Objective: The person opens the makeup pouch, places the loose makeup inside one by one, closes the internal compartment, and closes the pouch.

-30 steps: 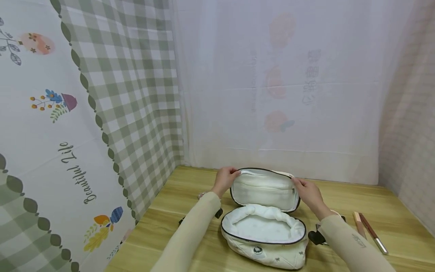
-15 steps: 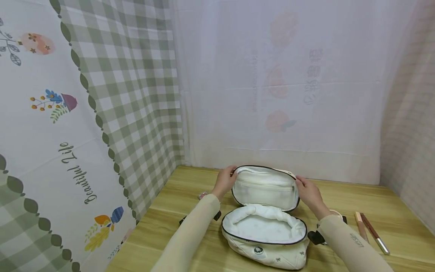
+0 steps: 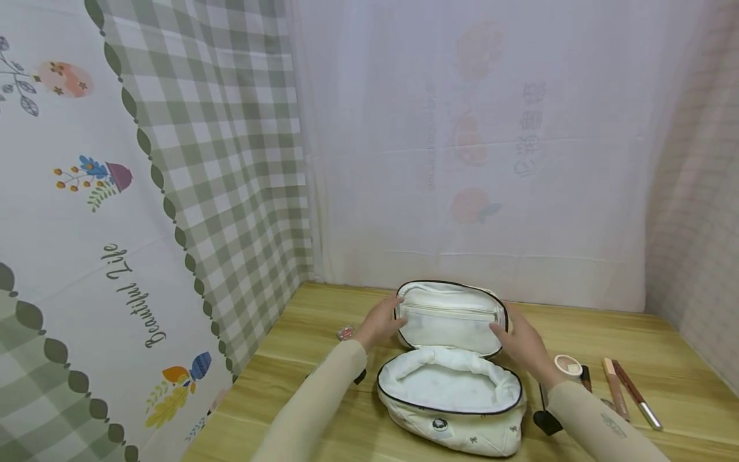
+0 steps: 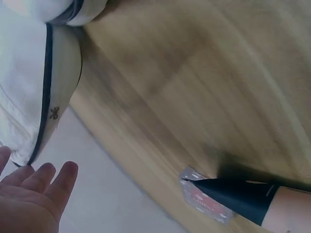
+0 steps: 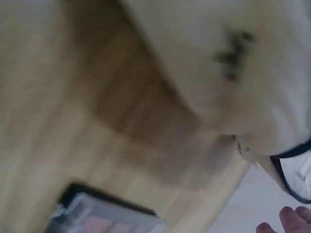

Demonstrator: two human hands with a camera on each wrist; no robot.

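Note:
A cream quilted makeup bag (image 3: pixel 453 433) with dark piping and small bow prints stands unzipped on the wooden table. Its lid (image 3: pixel 447 333) is raised at the back, showing a white lining with a zipped pocket. At the lid's left edge is my left hand (image 3: pixel 382 323), thumb in front; in the left wrist view its fingers (image 4: pixel 62 187) reach out straight beside the lid. My right hand (image 3: pixel 524 343) lies along the right edge, thumb stretched across the lining. Part of that hand's fingers (image 5: pixel 294 218) shows in the right wrist view; the rest is out of frame.
A small grey-and-pink packet (image 3: pixel 346 333) lies left of the bag. To the right are a round compact (image 3: pixel 568 366), a beige tube (image 3: pixel 615 389) and a brown stick with a silver end (image 3: pixel 637 395). A clear-topped palette (image 5: pixel 109 218) shows beside the bag.
Both hands have let go of the lid's upper corners and slid down its sides, fingers loosened. The lid stands slightly more upright. My right forearm moved down, uncovering the compact.

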